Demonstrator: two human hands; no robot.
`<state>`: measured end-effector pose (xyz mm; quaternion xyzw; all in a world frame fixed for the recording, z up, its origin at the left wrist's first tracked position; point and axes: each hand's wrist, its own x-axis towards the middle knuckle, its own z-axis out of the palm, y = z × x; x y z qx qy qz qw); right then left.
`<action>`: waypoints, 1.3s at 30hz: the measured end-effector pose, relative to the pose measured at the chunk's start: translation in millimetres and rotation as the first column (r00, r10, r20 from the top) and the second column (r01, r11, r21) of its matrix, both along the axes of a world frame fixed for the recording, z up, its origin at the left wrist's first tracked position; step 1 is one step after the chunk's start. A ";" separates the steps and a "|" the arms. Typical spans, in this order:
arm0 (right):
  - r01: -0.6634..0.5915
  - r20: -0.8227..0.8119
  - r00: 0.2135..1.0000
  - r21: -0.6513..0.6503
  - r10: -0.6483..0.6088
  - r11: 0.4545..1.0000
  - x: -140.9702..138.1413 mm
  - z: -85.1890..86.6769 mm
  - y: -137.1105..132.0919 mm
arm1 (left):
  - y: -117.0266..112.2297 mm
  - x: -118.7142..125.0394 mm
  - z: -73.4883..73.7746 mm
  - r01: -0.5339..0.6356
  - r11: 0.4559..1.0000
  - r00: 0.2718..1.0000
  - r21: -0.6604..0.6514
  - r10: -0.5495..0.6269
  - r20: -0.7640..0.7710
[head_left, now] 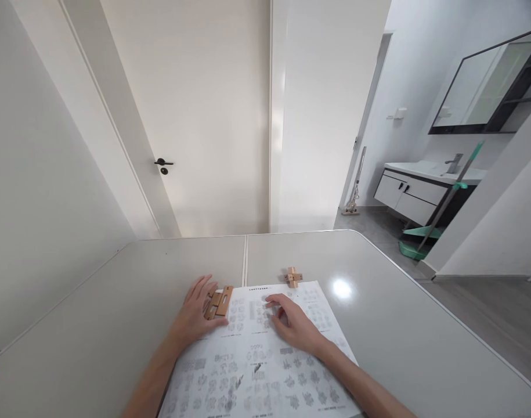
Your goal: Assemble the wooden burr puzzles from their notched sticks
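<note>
My left hand (197,310) lies at the upper left of a printed sheet (256,383), fingers and thumb spread around several notched wooden puzzle pieces (219,303). Those pieces sit side by side, partly covered by the hand; whether the palm presses on them I cannot tell. Over the sheet's upper middle is my right hand (293,322), its fingers bent and a gap between thumb and forefinger, with nothing visible in it. Just past the sheet's far edge stands a cross-shaped wooden puzzle (293,277). Small grey diagrams and lines of text cover the sheet.
A pale table (391,325) with a seam down its middle carries everything. Beyond its far edge is a white door with a black handle (163,164). At right are a washbasin cabinet (411,188), a mirror, a mop (356,186) and a green dustpan (413,249).
</note>
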<state>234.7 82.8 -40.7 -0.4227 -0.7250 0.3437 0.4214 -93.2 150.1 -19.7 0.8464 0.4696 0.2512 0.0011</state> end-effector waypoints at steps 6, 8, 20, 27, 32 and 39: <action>0.072 -0.038 0.997 -0.004 -0.072 0.997 -0.1 0.9 1.9 | 5.8 -5.1 -5.1 -0.078 0.996 0.997 0.036 0.077 0.014; 0.086 -0.043 0.995 -0.008 -0.086 0.996 0.3 0.5 3.1 | 6.1 -3.8 -5.1 -0.096 0.995 0.995 0.019 0.095 0.018; 0.076 -0.047 0.996 -0.043 -0.078 0.996 1.0 3.5 4.0 | -0.7 9.1 2.5 0.068 0.998 0.997 0.004 -0.068 -0.040; 0.087 -0.049 0.995 -0.040 -0.088 0.995 0.2 4.1 4.0 | -3.4 11.4 4.9 0.050 0.997 0.999 0.057 -0.049 -0.019; 0.112 -0.059 0.992 -0.039 -0.115 0.993 0.9 0.4 6.8 | -5.5 14.5 8.7 0.022 0.997 1.000 0.074 -0.021 -0.012; 0.170 -0.102 0.979 -0.051 -0.175 0.984 2.3 -5.1 10.3 | 0.1 8.9 -7.1 -0.073 0.997 0.997 0.016 0.073 0.017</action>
